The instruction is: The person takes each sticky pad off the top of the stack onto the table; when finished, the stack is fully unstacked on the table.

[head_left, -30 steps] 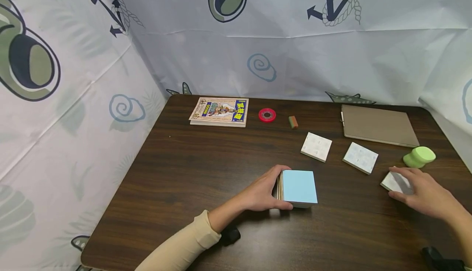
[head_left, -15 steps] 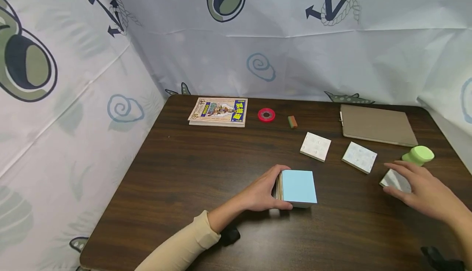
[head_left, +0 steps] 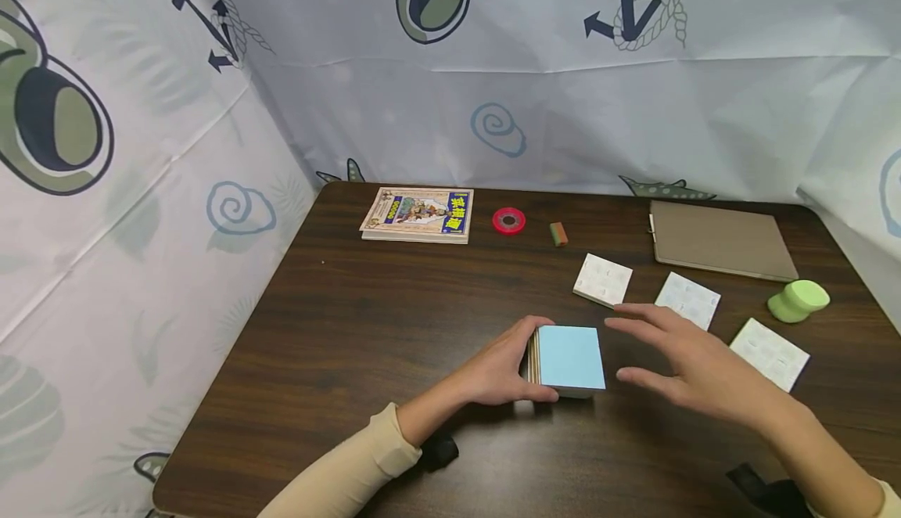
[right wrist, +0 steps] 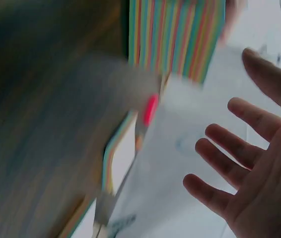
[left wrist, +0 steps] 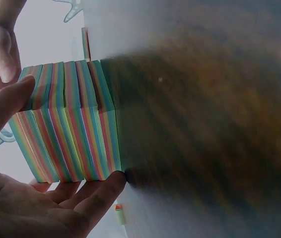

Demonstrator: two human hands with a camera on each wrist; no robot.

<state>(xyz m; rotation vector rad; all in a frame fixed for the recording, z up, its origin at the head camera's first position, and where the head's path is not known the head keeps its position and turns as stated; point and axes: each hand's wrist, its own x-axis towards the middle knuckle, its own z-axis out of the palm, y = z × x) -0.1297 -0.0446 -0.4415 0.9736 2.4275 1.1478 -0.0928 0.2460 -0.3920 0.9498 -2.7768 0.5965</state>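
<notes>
My left hand (head_left: 496, 365) grips a tall stack of square note pads (head_left: 572, 355) by its sides, with a light blue sheet on top. Striped coloured edges of the stack (left wrist: 71, 124) fill the left wrist view, thumb on one side and fingers on the other. To the right of the stack, my right hand (head_left: 704, 373) hovers with fingers spread and holds nothing. Beyond and beside it lie three white-faced note pads: one to the left (head_left: 604, 278), one in the middle (head_left: 686, 299) partly behind the hand, and one to the right (head_left: 770, 352).
A light green cylindrical object (head_left: 798, 301) lies beside the right pad. Along the back are a grey-brown folder (head_left: 725, 240), a small orange-green block (head_left: 559, 234), a red ring-shaped roll (head_left: 509, 221) and a book (head_left: 418, 214). Printed cloth (head_left: 352, 111) hangs behind the table (head_left: 338, 330).
My right hand has let go of the right-hand white note pad and moved left toward the stack. My left hand keeps its grip on the stack in the same place.
</notes>
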